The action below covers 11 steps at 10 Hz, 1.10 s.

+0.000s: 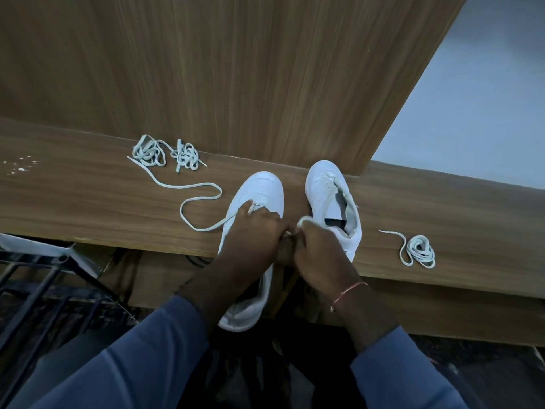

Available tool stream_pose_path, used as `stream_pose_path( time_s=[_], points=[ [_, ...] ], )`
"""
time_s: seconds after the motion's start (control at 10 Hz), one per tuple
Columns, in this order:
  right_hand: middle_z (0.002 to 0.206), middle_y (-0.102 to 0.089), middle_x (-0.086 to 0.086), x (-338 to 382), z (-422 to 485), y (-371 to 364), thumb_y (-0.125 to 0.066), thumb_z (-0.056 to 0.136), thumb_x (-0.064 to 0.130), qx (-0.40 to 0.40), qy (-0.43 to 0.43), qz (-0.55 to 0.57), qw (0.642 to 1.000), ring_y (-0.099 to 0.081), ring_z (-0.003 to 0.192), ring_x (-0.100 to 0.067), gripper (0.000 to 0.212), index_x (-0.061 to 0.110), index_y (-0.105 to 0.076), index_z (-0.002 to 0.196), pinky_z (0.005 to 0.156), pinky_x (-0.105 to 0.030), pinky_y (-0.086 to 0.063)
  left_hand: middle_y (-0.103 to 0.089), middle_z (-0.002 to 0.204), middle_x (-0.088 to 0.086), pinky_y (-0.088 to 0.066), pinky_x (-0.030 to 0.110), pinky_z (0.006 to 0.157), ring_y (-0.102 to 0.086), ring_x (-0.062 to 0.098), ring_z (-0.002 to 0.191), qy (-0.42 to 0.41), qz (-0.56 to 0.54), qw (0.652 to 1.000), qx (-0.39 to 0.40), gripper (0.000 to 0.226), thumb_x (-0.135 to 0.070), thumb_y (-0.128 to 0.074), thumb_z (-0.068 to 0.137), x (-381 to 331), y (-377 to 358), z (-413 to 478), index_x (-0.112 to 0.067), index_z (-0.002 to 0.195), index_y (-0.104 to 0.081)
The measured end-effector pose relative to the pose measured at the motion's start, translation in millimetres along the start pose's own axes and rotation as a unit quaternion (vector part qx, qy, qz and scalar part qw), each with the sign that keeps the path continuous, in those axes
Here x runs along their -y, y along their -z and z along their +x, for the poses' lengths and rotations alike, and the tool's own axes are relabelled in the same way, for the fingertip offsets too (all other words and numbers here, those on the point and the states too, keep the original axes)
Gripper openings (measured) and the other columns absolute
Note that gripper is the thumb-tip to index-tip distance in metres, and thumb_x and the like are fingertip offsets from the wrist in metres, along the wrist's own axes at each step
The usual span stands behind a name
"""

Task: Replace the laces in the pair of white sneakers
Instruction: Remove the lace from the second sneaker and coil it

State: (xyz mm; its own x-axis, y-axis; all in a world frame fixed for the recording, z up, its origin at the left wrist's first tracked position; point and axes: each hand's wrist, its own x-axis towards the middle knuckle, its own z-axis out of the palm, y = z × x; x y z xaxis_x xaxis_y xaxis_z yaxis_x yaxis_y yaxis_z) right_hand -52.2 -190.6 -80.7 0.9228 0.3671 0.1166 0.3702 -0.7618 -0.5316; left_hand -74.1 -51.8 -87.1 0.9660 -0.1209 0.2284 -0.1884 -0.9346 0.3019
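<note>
The left hand (250, 234) is pinching a loose white lace (188, 186) against the eyelet row of the near sneaker (261, 185), probably to feed it through the lowest holes. The right hand (320, 249) is curling tight against the left one's knuckles. Whether it is gripping the lace's other end or the shoe's edge cannot be told.

Under both hands this sneaker is lying toe-away, its heel hanging past the edge of the wooden table (88, 196), likely so it is tilting toward the person. From the left fingers the lace is trailing leftward in a slack loop toward two tangled lace bundles (185, 156). Just beyond the right hand the second sneaker (327, 190) is sitting unlaced, tongue open. Farther right a coiled lace (418, 250) is lying, seemingly set out for that shoe.
</note>
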Motion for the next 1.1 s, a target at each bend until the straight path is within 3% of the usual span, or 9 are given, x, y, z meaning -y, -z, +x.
stream_pose_path(
  time_s=[0.2, 0.3, 0.4, 0.5, 0.7, 0.8, 0.9, 1.0, 1.1],
  points=[
    [0.046, -0.033, 0.004, 21.2, -21.1, 10.5, -0.051, 0.097, 0.038, 0.211, -0.292, 0.446, 0.819, -0.031, 0.037, -0.010, 0.041, 0.016, -0.054, 0.063, 0.040, -0.021, -0.026, -0.066, 0.067, -0.003, -0.047, 0.045, 0.091, -0.066, 0.021, 0.073, -0.046, 0.006, 0.999, -0.007, 0.042, -0.025, -0.028, 0.070, 12.2, -12.4, 5.8, -0.025, 0.067, -0.071],
    [0.045, -0.034, 0.006, 42.8, -35.6, 14.1, -0.046, 0.099, 0.036, 0.322, -0.178, 0.660, 0.655, -0.036, 0.038, -0.007, 0.041, 0.019, -0.047, 0.062, 0.039, -0.020, -0.032, -0.066, 0.085, -0.001, -0.045, 0.034, 0.087, -0.063, 0.017, 0.081, 0.009, -0.061, 0.997, -0.043, 0.032, -0.031, -0.037, 0.079, 9.8, -7.4, 1.6, -0.024, 0.089, -0.067],
    [0.062, -0.060, -0.002, 64.1, -25.6, 19.1, -0.038, 0.101, 0.023, 0.113, -0.033, 0.778, 0.617, -0.061, 0.063, -0.018, 0.040, 0.015, -0.060, 0.068, 0.070, -0.032, -0.052, -0.063, 0.075, 0.005, -0.044, 0.026, 0.064, -0.060, 0.018, 0.065, 0.025, -0.102, 0.982, -0.159, 0.017, -0.027, -0.048, 0.083, 1.1, -6.2, 1.6, -0.015, 0.087, -0.060],
    [0.102, -0.071, 0.005, 60.8, -5.8, 15.0, -0.041, 0.102, 0.019, -0.221, 0.064, 0.443, 0.866, -0.065, 0.102, -0.011, 0.030, 0.015, -0.070, 0.093, 0.101, -0.024, -0.044, -0.062, 0.062, 0.009, -0.048, 0.036, 0.060, -0.061, 0.030, 0.060, -0.016, -0.083, 0.994, -0.068, 0.014, -0.015, -0.050, 0.075, -1.6, -8.8, 5.6, -0.011, 0.066, -0.060],
    [0.082, -0.057, -0.001, 19.1, -10.2, -11.8, -0.045, 0.100, 0.019, -0.106, -0.027, -0.010, 0.994, -0.051, 0.075, -0.013, 0.017, 0.010, -0.054, 0.089, 0.072, -0.026, -0.041, -0.062, 0.066, -0.005, -0.041, 0.035, 0.082, -0.062, 0.020, 0.071, -0.017, 0.033, 0.997, -0.064, 0.031, -0.024, -0.035, 0.077, 8.5, -13.1, 0.4, -0.023, 0.067, -0.065],
    [0.071, -0.059, 0.000, 13.2, -25.0, -3.1, -0.047, 0.098, 0.025, 0.079, -0.136, 0.053, 0.986, -0.055, 0.060, -0.010, 0.024, 0.011, -0.053, 0.079, 0.056, -0.028, -0.041, -0.064, 0.067, -0.008, -0.039, 0.032, 0.083, -0.063, 0.015, 0.072, -0.004, 0.032, 0.998, -0.052, 0.032, -0.020, -0.039, 0.075, 9.7, -17.2, 5.9, -0.026, 0.068, -0.070],
    [0.049, -0.048, -0.002, 33.3, -44.6, 22.0, -0.060, 0.092, 0.026, 0.337, -0.202, 0.434, 0.811, -0.035, 0.035, -0.009, 0.028, 0.009, -0.064, 0.070, 0.037, -0.018, -0.027, -0.065, 0.069, -0.008, -0.041, 0.032, 0.082, -0.064, 0.016, 0.073, -0.004, -0.001, 0.998, -0.062, 0.018, -0.009, -0.067, 0.067, 17.5, -22.3, 5.6, -0.026, 0.071, -0.070],
    [0.060, -0.060, -0.009, 65.3, -47.8, 38.9, -0.063, 0.089, 0.025, 0.250, -0.029, 0.760, 0.599, -0.058, 0.053, -0.018, 0.022, 0.010, -0.063, 0.073, 0.053, -0.025, -0.050, -0.067, 0.079, 0.007, -0.038, 0.037, 0.083, -0.063, 0.031, 0.084, 0.006, -0.124, 0.989, -0.080, 0.017, -0.004, -0.060, 0.080, 3.3, -8.1, -2.8, -0.020, 0.080, -0.064],
    [0.101, -0.070, -0.005, 67.0, -25.8, 29.5, -0.048, 0.097, 0.011, -0.122, 0.126, 0.524, 0.833, -0.065, 0.102, -0.018, 0.017, 0.005, -0.064, 0.096, 0.097, -0.028, -0.047, -0.061, 0.071, 0.008, -0.043, 0.040, 0.074, -0.063, 0.032, 0.075, 0.004, -0.086, 0.990, -0.108, 0.017, -0.002, -0.050, 0.084, -2.5, -6.3, -0.6, -0.016, 0.077, -0.056]
  ],
)
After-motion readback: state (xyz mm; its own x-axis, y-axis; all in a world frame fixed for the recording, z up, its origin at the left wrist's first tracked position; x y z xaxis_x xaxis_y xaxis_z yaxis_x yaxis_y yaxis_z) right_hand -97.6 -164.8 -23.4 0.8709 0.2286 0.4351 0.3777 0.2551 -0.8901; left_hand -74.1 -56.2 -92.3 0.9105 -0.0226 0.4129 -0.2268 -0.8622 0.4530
